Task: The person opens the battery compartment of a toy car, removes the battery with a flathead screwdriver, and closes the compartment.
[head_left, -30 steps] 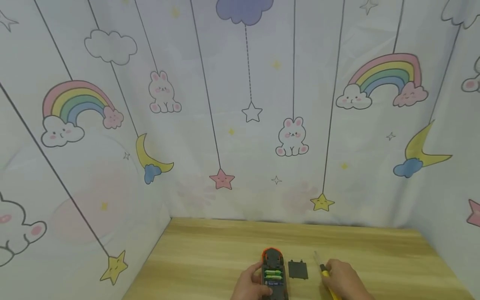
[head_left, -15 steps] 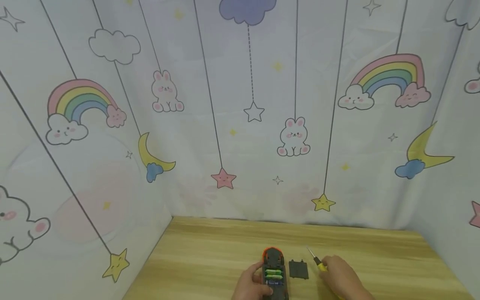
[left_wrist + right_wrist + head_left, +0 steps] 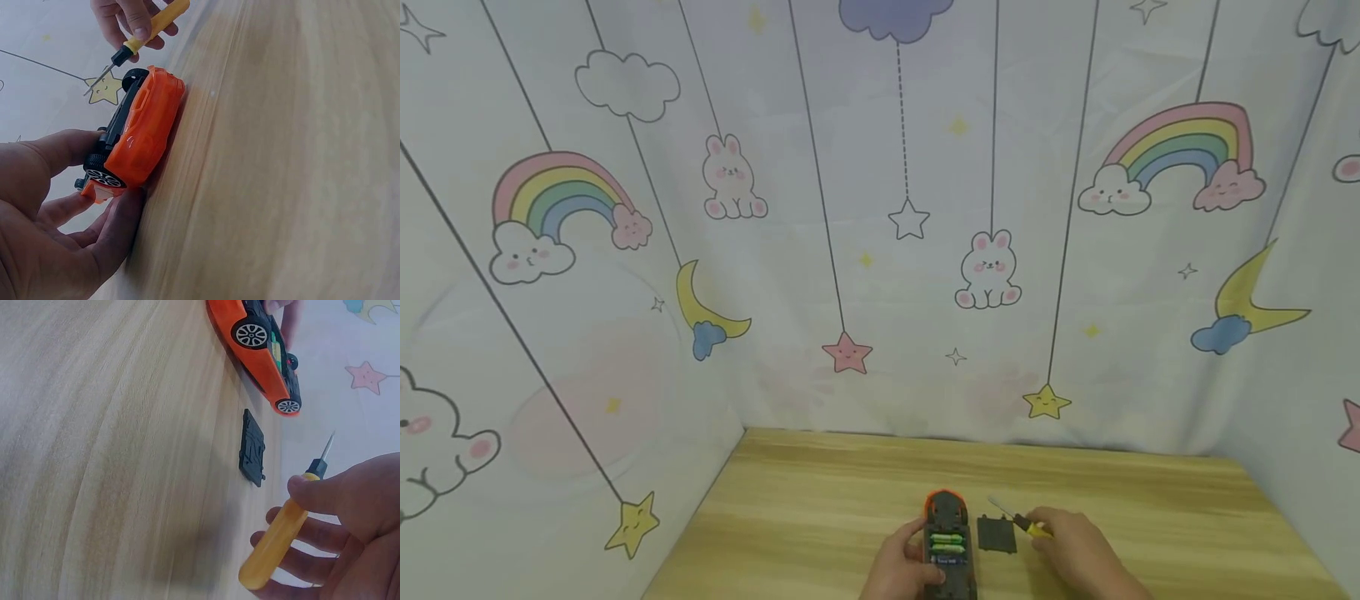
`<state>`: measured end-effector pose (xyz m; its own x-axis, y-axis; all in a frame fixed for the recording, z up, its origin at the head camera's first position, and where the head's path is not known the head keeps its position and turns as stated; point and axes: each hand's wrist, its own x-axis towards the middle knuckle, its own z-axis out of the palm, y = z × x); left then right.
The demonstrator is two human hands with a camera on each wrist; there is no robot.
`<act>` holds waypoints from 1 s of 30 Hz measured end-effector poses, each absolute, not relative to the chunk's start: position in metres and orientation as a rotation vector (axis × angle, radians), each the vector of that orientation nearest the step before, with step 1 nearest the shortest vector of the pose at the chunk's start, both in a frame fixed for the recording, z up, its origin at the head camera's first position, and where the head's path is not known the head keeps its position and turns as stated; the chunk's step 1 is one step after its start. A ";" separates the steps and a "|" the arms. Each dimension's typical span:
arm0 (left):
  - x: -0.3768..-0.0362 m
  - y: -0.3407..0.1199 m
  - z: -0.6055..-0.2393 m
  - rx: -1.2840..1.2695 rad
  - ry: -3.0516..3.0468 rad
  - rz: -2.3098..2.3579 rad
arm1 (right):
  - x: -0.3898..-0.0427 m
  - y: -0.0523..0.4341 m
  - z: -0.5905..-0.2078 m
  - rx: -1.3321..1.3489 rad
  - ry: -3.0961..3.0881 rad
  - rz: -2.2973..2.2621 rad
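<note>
My right hand (image 3: 1075, 550) has swung the yellow-handled screwdriver (image 3: 281, 531) leftward, so its tip now sits above the loose black battery cover (image 3: 996, 534) on the desk (image 3: 805, 517). I pinch the handle between thumb and fingers. My left hand (image 3: 901, 567) grips the orange toy car (image 3: 140, 134), upturned, its green batteries (image 3: 947, 543) exposed.

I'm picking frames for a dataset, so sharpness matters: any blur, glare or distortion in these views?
Head view: even soft light, no glare, toy car tiny at the bottom edge. Left wrist view: table streaked with blur, car sharp. Right wrist view: screwdriver and black cover clear, table grain smeared.
</note>
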<state>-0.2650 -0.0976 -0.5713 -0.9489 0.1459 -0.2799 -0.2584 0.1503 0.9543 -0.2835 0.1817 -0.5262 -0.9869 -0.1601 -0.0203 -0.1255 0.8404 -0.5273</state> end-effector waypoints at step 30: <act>-0.264 -0.095 -0.573 -0.117 2.142 1.856 | -0.280 0.164 -0.507 -0.438 2.913 -0.637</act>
<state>-0.2640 -0.0948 -0.5733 -0.9506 0.1353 -0.2795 -0.2573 0.1604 0.9529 -0.2795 0.1637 -0.5069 -0.9497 -0.3068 -0.0622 -0.2527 0.8688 -0.4258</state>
